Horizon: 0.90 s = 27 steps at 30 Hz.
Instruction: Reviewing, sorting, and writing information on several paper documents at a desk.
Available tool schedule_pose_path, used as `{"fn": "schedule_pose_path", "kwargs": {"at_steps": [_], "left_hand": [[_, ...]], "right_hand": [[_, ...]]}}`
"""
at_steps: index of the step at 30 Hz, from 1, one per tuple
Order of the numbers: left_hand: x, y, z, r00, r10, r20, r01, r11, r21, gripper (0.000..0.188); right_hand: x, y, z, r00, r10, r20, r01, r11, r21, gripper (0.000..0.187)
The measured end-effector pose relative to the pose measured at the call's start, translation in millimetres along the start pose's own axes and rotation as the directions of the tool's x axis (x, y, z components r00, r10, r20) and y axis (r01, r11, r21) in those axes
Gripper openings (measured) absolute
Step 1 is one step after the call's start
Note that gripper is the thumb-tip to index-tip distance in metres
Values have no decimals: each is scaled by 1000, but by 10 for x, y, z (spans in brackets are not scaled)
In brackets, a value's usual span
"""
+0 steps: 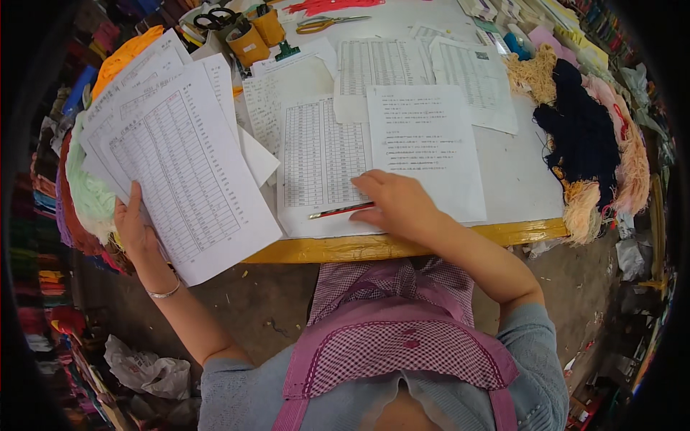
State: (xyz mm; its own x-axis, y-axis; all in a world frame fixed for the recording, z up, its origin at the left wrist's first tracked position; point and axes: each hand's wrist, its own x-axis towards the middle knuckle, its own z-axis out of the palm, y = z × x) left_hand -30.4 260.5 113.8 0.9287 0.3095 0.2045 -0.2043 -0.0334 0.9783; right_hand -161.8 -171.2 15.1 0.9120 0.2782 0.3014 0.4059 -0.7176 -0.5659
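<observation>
My left hand (135,224) grips the left edge of a few printed table sheets (180,172), which are tilted up over the table's left side; most of its fingers are behind the paper. Near the front edge, my right hand (402,203) rests over the papers. A red and black pencil (339,210) lies with one end under its fingers; whether they pinch it is not clear. Beneath are a two-column table sheet (316,154) and a white sheet with lines of text (424,151).
More printed sheets (474,79) and a handwritten page (266,100) cover the table. Yellow-handled scissors (323,26) and an orange holder (248,44) with black scissors (215,19) stand farther back. Navy yarn (582,136) and pale green yarn (90,169) hang over the sides. The table's front edge (431,241) is yellow.
</observation>
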Motion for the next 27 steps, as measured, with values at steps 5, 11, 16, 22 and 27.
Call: {"fn": "schedule_pose_path", "kwargs": {"at_steps": [5, 11, 16, 22, 27], "left_hand": [[-59, -244, 12, 980, -175, 95, 180, 983, -41, 37], [-54, -458, -151, 960, -250, 123, 262, 961, -90, 37], [-48, -482, -153, 968, -237, 86, 243, 967, -80, 36], [13, -469, -252, 975, -221, 29, 223, 969, -103, 39], [64, -612, -351, 973, -231, 7, 229, 960, -162, 41]], "right_hand": [[18, -199, 85, 960, 77, 270, -44, 991, -127, 61], [15, -261, 190, 986, -70, 150, 114, 944, -310, 18], [31, -267, 214, 983, -94, 160, 146, 924, -353, 12], [8, -243, 247, 986, -78, 151, 132, 913, -387, 15], [12, -186, 299, 981, 1, 195, 73, 924, -375, 20]]}}
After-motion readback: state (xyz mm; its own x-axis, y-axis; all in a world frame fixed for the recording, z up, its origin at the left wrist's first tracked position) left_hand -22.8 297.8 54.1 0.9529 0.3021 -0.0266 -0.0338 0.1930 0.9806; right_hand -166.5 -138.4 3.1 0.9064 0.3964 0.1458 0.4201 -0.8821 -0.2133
